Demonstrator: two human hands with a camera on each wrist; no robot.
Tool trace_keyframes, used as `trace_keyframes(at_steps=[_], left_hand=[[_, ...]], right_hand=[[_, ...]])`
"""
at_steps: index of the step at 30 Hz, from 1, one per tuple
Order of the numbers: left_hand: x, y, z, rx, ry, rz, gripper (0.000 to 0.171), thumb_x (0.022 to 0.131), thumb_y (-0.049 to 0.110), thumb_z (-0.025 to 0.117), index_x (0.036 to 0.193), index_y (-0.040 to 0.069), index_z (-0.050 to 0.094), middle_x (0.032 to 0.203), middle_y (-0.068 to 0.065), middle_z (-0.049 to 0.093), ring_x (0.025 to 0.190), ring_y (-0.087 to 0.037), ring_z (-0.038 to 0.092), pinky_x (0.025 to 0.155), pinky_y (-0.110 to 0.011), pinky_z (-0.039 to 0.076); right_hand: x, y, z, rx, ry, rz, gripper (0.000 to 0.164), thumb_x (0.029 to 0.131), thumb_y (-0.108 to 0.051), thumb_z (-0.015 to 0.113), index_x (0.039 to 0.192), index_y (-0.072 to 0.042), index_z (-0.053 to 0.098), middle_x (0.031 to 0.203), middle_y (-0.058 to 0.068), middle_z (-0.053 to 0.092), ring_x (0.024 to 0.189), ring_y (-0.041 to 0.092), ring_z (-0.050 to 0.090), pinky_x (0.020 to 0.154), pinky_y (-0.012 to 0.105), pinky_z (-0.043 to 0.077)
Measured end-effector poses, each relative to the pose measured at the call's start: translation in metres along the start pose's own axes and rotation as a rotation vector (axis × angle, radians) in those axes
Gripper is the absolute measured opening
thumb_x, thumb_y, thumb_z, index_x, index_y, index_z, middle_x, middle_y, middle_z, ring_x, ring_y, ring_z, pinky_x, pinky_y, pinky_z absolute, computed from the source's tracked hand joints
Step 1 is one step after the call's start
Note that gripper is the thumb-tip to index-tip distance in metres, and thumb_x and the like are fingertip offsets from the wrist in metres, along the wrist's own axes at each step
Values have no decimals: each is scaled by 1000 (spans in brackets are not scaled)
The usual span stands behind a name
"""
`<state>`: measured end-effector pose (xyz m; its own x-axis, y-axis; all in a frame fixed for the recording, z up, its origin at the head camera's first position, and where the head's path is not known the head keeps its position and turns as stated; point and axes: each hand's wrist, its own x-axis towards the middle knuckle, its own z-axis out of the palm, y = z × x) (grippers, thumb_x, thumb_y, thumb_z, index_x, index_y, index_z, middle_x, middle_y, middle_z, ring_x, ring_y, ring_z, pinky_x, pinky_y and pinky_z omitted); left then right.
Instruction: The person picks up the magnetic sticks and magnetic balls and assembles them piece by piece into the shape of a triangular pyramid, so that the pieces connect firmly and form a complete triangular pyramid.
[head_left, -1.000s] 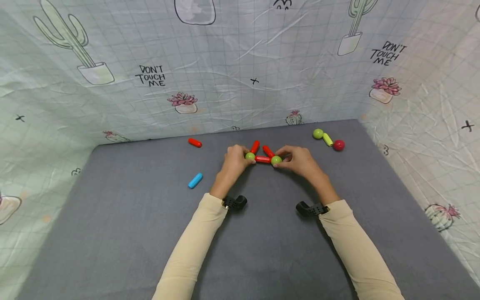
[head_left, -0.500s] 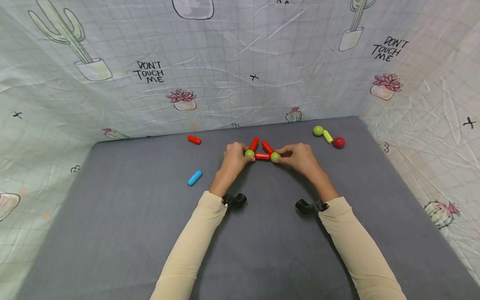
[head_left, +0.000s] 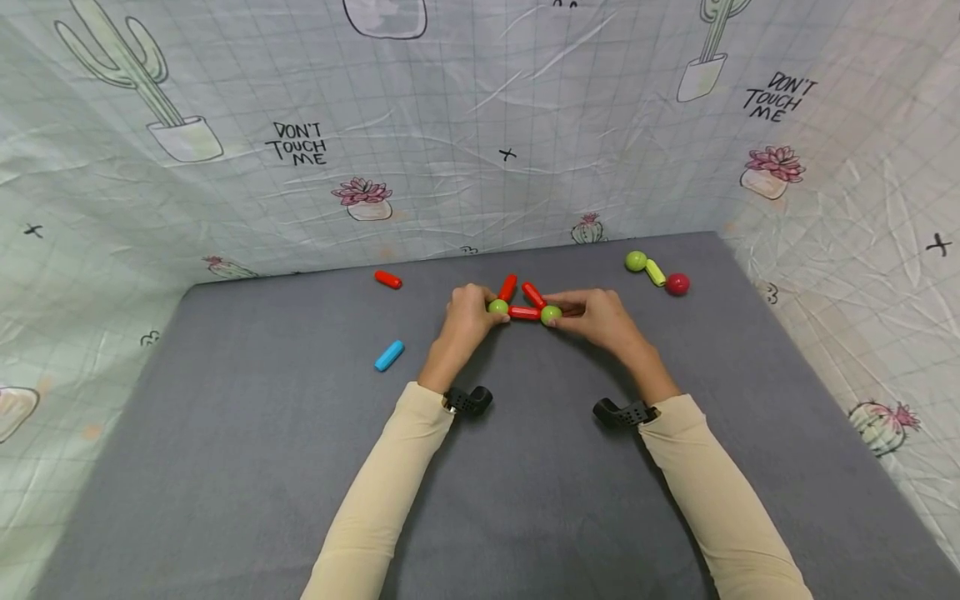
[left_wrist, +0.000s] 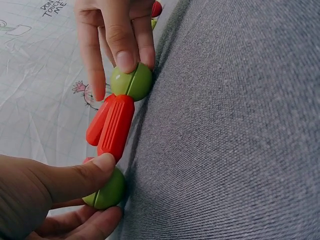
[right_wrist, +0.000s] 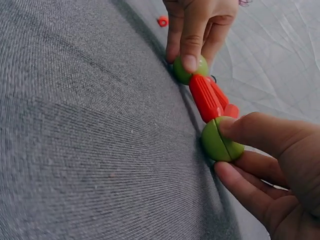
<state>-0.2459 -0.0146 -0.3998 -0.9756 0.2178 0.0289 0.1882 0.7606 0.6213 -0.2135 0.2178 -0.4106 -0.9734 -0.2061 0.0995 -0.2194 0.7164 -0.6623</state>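
Note:
My left hand (head_left: 467, 317) pinches a green ball (head_left: 498, 308) between thumb and fingers. Another green ball (head_left: 551, 315) is held by my right hand (head_left: 600, 318), its thumb on the near side. A red rod (head_left: 524, 313) spans the two balls. From the left ball a second red rod (head_left: 508, 287) points away toward the back, and a third red rod (head_left: 533, 294) slants back and left from the right ball. In the right wrist view the thumb presses the seamed green ball (right_wrist: 221, 141) from above, with fingers beneath and behind.
On the grey tabletop (head_left: 300, 467), a loose red rod (head_left: 388, 279) and a blue rod (head_left: 389, 356) lie to the left. A green ball (head_left: 636, 261), yellow-green rod (head_left: 655, 272) and dark red ball (head_left: 677, 284) sit together at back right. A patterned cloth (head_left: 450, 125) hangs behind.
The view has tilted slightly. My right hand's fingers have straightened somewhat behind the ball, and the right-hand back rod has shifted slightly. The left hand keeps its grip.

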Motion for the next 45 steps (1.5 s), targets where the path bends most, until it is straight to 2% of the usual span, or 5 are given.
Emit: trace_keyframes(at_steps=[7,15,20,38,45], left_hand=[[-1,2,-1,16,-9,4,26,84,20,86,102,2,80,95,-9,74,79,-22,59,77,-39,52],[-2,5,-2,31,-31,29,22,86,15,84,102,1,79,93,-10,72,72,-19,55,68,-35,51],[-3,6,-2,48,-37,50,21,87,13,82,102,-1,78,94,-13,70,77,-22,56,72,-38,50],[-4,5,-1,46,-14,52,29,86,12,82,112,-1,77,109,-18,68,94,-28,60,82,-43,53],[-6,4,2,39,-32,45,32,89,14,81,117,-1,75,113,-18,65,100,-29,60,87,-44,52]], right_hand=[[-1,-4,7,-131,91,-23,32,88,-28,81,118,-18,78,102,12,78,69,17,60,61,34,49],[-2,-9,11,-106,140,-53,30,84,-15,80,114,-10,79,102,14,77,78,20,71,70,40,56],[-2,-9,12,-81,126,-49,31,84,-13,81,114,-7,79,104,14,77,85,23,73,76,43,58],[-2,-9,12,-75,124,-62,31,85,-16,85,114,-6,79,104,14,77,87,24,73,77,42,59],[-5,3,-1,-80,123,-90,39,91,-26,79,126,-12,74,112,14,75,93,26,73,81,45,58]])
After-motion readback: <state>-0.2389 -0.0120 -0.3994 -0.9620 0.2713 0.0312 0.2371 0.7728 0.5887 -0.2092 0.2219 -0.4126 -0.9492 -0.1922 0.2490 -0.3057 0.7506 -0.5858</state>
